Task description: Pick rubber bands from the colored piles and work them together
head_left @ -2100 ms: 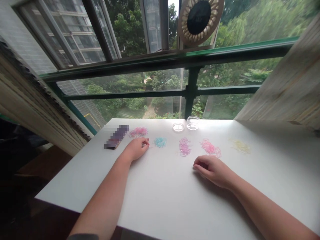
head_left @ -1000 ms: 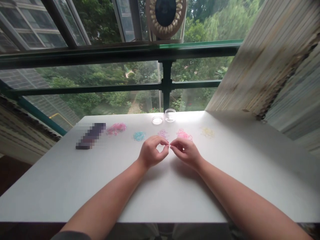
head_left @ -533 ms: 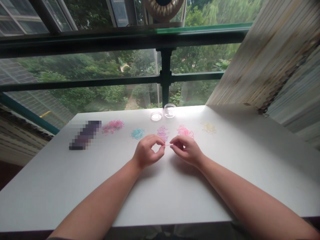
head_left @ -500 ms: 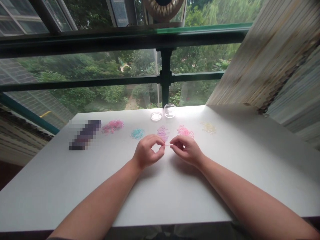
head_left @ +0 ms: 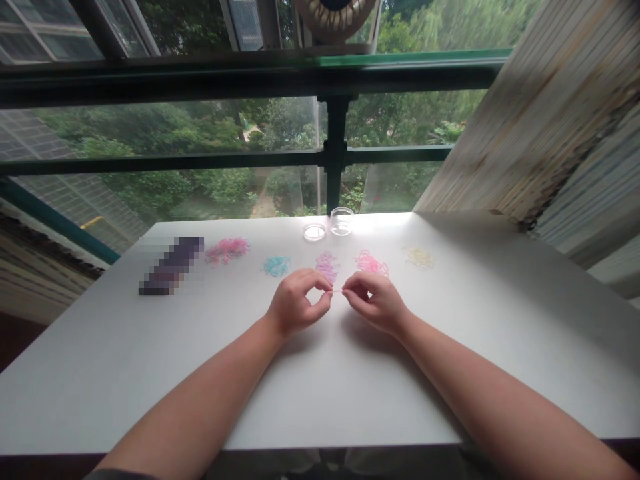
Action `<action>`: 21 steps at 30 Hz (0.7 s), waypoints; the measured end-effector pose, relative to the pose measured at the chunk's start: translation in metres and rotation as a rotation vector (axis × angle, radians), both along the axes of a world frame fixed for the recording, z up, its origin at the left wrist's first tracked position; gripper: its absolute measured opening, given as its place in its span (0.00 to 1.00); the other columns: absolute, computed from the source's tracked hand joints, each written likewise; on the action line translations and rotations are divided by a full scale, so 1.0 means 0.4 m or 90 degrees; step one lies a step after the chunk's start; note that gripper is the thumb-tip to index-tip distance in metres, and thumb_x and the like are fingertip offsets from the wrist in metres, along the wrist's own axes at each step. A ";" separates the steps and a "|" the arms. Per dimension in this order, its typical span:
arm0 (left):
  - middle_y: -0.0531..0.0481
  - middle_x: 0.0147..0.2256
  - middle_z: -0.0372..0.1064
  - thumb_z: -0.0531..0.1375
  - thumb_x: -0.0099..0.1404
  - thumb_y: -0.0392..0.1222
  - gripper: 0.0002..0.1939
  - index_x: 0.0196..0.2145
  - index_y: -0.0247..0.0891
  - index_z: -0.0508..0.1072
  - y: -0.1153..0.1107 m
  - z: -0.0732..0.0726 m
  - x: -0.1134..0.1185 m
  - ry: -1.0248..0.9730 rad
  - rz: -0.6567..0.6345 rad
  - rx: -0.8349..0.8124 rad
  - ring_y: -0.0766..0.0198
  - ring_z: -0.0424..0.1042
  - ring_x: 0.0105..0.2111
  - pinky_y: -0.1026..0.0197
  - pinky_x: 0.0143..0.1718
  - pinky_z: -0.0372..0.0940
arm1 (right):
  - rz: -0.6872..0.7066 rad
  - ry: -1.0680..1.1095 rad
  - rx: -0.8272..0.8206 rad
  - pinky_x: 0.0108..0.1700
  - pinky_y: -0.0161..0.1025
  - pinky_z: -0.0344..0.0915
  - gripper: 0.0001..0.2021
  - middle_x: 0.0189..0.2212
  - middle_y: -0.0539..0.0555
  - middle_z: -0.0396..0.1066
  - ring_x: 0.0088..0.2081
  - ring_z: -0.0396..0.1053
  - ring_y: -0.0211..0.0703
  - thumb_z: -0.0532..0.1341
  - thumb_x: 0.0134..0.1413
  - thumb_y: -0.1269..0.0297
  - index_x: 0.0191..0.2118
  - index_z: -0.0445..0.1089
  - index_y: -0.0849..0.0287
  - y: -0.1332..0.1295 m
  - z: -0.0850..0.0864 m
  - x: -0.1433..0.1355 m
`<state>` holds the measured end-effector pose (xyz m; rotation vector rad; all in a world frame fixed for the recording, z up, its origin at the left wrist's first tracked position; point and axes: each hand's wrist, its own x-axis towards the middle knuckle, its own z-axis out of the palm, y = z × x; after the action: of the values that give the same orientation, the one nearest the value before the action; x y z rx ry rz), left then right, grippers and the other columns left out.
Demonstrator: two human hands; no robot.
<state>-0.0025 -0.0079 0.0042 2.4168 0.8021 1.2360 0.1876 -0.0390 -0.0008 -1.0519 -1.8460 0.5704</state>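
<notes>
Between my two hands a thin pink rubber band (head_left: 337, 291) is held stretched above the white table. My left hand (head_left: 301, 303) pinches its left end between thumb and index finger. The right end is pinched in the fingertips of my right hand (head_left: 374, 300). Just behind the hands lie a small pile of purple bands (head_left: 327, 265) and a pile of pink bands (head_left: 371, 262), the lower part of each close to my fingers. Left of them is a pile of blue bands (head_left: 276, 266).
A larger pink mixed pile (head_left: 228, 250) lies at the left, pale yellow bands (head_left: 420, 257) at the right. A clear round container (head_left: 342, 222) and its lid (head_left: 315, 233) stand at the table's back edge. A blurred dark object (head_left: 173, 267) is at far left. Behind runs a green window rail (head_left: 225, 160).
The camera view has shifted slightly. Both hands keep the same pinch, and the visible stretch of pink band between them looks slightly shorter.
</notes>
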 end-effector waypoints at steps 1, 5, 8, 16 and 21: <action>0.50 0.29 0.72 0.58 0.54 0.32 0.03 0.27 0.38 0.70 0.000 0.000 0.000 0.003 -0.003 -0.003 0.63 0.70 0.32 0.59 0.35 0.65 | 0.001 0.000 -0.002 0.24 0.31 0.55 0.03 0.19 0.46 0.60 0.20 0.54 0.31 0.58 0.50 0.72 0.28 0.66 0.60 0.000 0.000 0.000; 0.50 0.30 0.72 0.58 0.55 0.32 0.03 0.28 0.38 0.69 0.001 -0.002 0.001 0.011 -0.011 -0.008 0.63 0.70 0.32 0.59 0.35 0.65 | 0.009 -0.001 -0.013 0.23 0.31 0.55 0.03 0.18 0.46 0.59 0.20 0.54 0.31 0.58 0.49 0.72 0.27 0.66 0.60 -0.002 0.001 -0.002; 0.50 0.29 0.72 0.58 0.55 0.33 0.03 0.28 0.38 0.70 0.002 -0.002 0.002 0.019 -0.014 -0.005 0.64 0.70 0.31 0.59 0.36 0.65 | 0.019 0.003 -0.018 0.23 0.31 0.55 0.03 0.19 0.47 0.60 0.20 0.54 0.31 0.57 0.49 0.72 0.27 0.66 0.60 -0.003 0.003 -0.004; 0.49 0.29 0.72 0.57 0.56 0.33 0.02 0.28 0.39 0.68 0.003 -0.004 -0.003 0.048 -0.015 -0.021 0.62 0.70 0.31 0.58 0.37 0.65 | 0.025 0.006 -0.037 0.23 0.31 0.55 0.03 0.19 0.47 0.60 0.20 0.55 0.32 0.57 0.49 0.71 0.28 0.65 0.59 -0.004 0.003 -0.004; 0.50 0.29 0.71 0.57 0.56 0.33 0.03 0.28 0.38 0.69 0.003 -0.003 -0.005 0.075 -0.022 -0.046 0.63 0.70 0.31 0.58 0.37 0.65 | 0.021 0.003 -0.034 0.23 0.31 0.55 0.03 0.19 0.47 0.60 0.20 0.55 0.32 0.57 0.48 0.72 0.27 0.65 0.59 -0.004 0.003 -0.004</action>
<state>-0.0046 -0.0066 0.0028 2.4529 0.8196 1.0429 0.1861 -0.0404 0.0005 -1.0553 -1.8565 0.6441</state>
